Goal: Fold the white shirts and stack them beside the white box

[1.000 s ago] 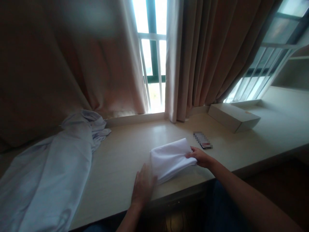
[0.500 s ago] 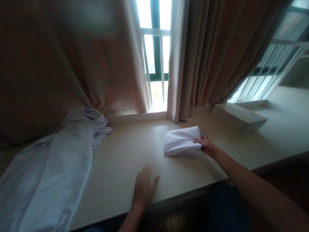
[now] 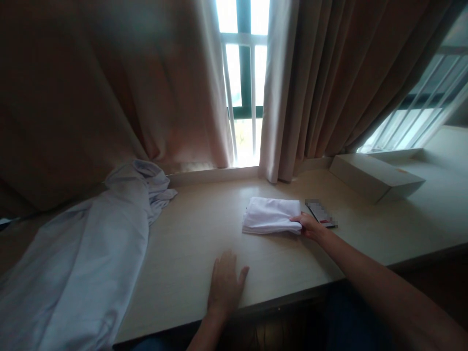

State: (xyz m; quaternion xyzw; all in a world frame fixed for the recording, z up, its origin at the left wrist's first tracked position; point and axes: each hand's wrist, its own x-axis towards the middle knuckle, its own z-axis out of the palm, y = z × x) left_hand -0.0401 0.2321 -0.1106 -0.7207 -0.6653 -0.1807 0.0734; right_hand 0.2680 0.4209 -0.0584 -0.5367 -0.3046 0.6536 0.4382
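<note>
My right hand [image 3: 309, 226] grips the right end of a folded white cloth [image 3: 272, 215], thumb on top and the other fingers underneath. The cloth is a flat rectangular bundle low over the pale desk [image 3: 190, 243]; I cannot tell whether its whole underside touches the surface. Near the front edge, my left hand [image 3: 226, 282] lies palm down on the desk, thumb held apart, with nothing in it. To the left, a large white cloth [image 3: 98, 248] is spread loosely, with a crumpled bunch at its far end.
Just beyond my right hand lies a dark-edged flat object [image 3: 321, 214], partly blurred out. A closed pale box [image 3: 378, 178] sits at the back right. Brown curtains [image 3: 164, 87] hang along the back, beside a barred window [image 3: 244, 83].
The folded cloth has come down lower and flatter toward the desk in my right hand. More of the flat object behind that hand shows. My left hand stays on the desk while the view shifts slightly.
</note>
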